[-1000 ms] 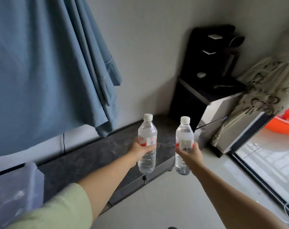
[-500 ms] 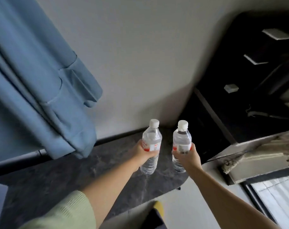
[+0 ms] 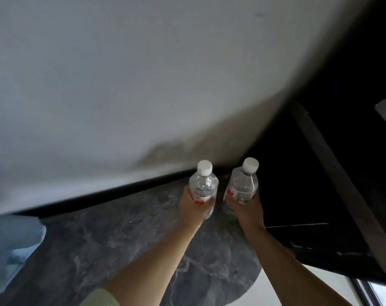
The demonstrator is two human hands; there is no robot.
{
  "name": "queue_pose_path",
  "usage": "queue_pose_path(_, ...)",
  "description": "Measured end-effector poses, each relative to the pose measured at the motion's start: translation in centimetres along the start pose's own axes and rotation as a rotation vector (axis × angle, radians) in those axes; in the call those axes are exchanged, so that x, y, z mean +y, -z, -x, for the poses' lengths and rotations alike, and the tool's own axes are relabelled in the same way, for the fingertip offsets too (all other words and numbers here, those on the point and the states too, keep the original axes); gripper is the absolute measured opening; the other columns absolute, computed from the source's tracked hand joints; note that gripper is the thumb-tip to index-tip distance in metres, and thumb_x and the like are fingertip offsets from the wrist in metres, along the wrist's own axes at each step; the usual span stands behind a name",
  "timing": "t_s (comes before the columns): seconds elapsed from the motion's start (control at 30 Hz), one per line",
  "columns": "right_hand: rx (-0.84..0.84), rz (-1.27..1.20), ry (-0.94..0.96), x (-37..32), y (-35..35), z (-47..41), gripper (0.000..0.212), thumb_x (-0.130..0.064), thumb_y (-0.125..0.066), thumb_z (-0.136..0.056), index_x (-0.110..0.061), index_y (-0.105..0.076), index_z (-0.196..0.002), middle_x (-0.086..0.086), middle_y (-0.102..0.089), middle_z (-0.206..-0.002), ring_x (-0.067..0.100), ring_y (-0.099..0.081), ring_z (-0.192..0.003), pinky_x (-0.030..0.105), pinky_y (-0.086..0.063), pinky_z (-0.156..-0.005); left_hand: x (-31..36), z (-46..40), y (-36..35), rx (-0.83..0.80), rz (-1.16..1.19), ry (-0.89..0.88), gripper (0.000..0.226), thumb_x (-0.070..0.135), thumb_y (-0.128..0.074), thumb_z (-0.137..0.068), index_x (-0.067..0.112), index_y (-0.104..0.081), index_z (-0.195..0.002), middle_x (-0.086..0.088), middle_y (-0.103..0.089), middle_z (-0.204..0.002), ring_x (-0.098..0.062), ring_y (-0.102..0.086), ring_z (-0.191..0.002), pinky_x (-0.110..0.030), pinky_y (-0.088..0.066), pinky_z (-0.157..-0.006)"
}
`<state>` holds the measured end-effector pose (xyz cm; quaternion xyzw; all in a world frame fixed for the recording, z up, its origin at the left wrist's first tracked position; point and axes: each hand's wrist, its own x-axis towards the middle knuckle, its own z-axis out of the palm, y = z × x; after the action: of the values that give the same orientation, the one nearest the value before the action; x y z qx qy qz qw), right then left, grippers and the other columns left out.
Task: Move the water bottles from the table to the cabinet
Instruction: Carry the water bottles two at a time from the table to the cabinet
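Two clear water bottles with white caps and red-and-white labels stand upright side by side over the far right end of a dark marbled cabinet top (image 3: pixel 125 246). My left hand (image 3: pixel 191 206) grips the left bottle (image 3: pixel 203 187) round its lower half. My right hand (image 3: pixel 246 208) grips the right bottle (image 3: pixel 242 184) the same way. Both bottle bases are hidden behind my hands, so I cannot tell whether they touch the surface.
A pale wall (image 3: pixel 143 85) rises just behind the bottles. A tall black unit (image 3: pixel 333 173) stands close on the right of the bottles. Blue cloth (image 3: pixel 8 246) hangs at the left edge. The cabinet top ends in a rounded corner (image 3: pixel 249 283) near my right forearm.
Both hands have carried the bottles forward and down toward the back right corner of the cabinet top, near the wall. The view has closed in, and the blue curtain has slid out to the left.
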<state>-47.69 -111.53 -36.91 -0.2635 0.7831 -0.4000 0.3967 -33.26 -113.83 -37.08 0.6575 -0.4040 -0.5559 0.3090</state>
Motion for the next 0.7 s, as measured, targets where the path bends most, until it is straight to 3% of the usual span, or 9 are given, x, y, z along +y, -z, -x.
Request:
queue_pose_path(0.1,0.015,0.013,0.037,1.1,-2.1,-3.6,0.058,-0.014,-0.081,-0.076,-0.015,-0.054,-0.128,0.002,-0.064,-0.115,0.020,-0.063,-0.105,0.028,-0.047,-0.085,-0.9,-3.8,-1.2,-0.040,0.021,-0.037,0.051,0.012,-0.082,-0.073,0.023,-0.053,-0.113,0.009,-0.067,-0.091,0.010,-0.064,-0.069,-0.014,-0.052,-0.063)
queue_pose_path(0.2,-0.040,0.102,0.113,2.4,-4.4,-6.8,0.055,-0.030,-0.080,-0.077,-0.015,-0.055,-0.123,0.003,-0.063,-0.120,0.021,-0.059,-0.114,0.032,-0.046,-0.095,-2.0,-6.8,-2.1,-0.058,0.016,-0.067,0.056,0.020,-0.082,-0.075,0.034,-0.046,-0.116,0.019,-0.062,-0.096,0.019,-0.059,-0.071,-0.004,-0.046,-0.063)
queue_pose_path(0.3,-0.081,0.152,0.169,3.0,-5.6,-8.6,0.074,-0.055,-0.074,-0.066,-0.015,-0.056,-0.125,0.002,-0.064,-0.124,0.017,-0.059,-0.118,0.027,-0.045,-0.100,-2.7,-8.5,-2.6,-0.040,0.031,-0.099,0.062,0.017,-0.083,-0.073,0.036,-0.047,-0.119,0.019,-0.062,-0.109,0.010,-0.061,-0.095,-0.008,-0.047,-0.078)
queue_pose_path(0.43,-0.140,0.035,0.258,3.7,-5.6,-9.7,0.071,-0.027,-0.084,-0.072,-0.010,-0.052,-0.133,0.005,-0.061,-0.133,0.015,-0.055,-0.127,0.039,-0.043,-0.109,-3.3,-9.9,-3.2,-0.046,0.097,-0.154,0.067,0.011,-0.084,-0.071,0.025,-0.050,-0.127,0.016,-0.063,-0.115,0.014,-0.060,-0.099,-0.004,-0.047,-0.080)
queue_pose_path(0.5,-0.113,0.029,0.259,4.4,-5.4,-9.8,0.076,-0.039,-0.084,-0.068,-0.010,-0.052,-0.131,0.006,-0.060,-0.133,0.017,-0.055,-0.127,0.042,-0.043,-0.109,-3.4,-10.0,-3.6,-0.073,0.092,-0.168,0.065,0.011,-0.083,-0.072,0.029,-0.049,-0.124,0.020,-0.061,-0.115,0.018,-0.058,-0.099,-0.007,-0.048,-0.084)
queue_pose_path(0.6,-0.171,-0.012,0.174,5.5,-5.0,-9.7,0.101,-0.069,-0.079,-0.058,-0.013,-0.048,-0.136,0.003,-0.058,-0.136,0.018,-0.053,-0.130,0.047,-0.042,-0.110,-3.6,-9.6,-3.7,-0.102,0.062,-0.201,0.060,0.005,-0.081,-0.073,0.040,-0.050,-0.111,0.031,-0.065,-0.104,0.015,-0.059,-0.101,-0.014,-0.050,-0.091)
queue_pose_path(0.7,-0.204,-0.001,0.147,6.2,-5.0,-10.1,0.105,-0.071,-0.079,-0.056,-0.018,-0.045,-0.140,0.000,-0.057,-0.138,0.017,-0.053,-0.130,0.047,-0.043,-0.109,-2.8,-9.3,-3.4,-0.157,0.068,-0.281,0.063,-0.003,-0.076,-0.076,0.054,-0.061,-0.097,0.036,-0.066,-0.090,0.016,-0.060,-0.090,-0.011,-0.050,-0.084)
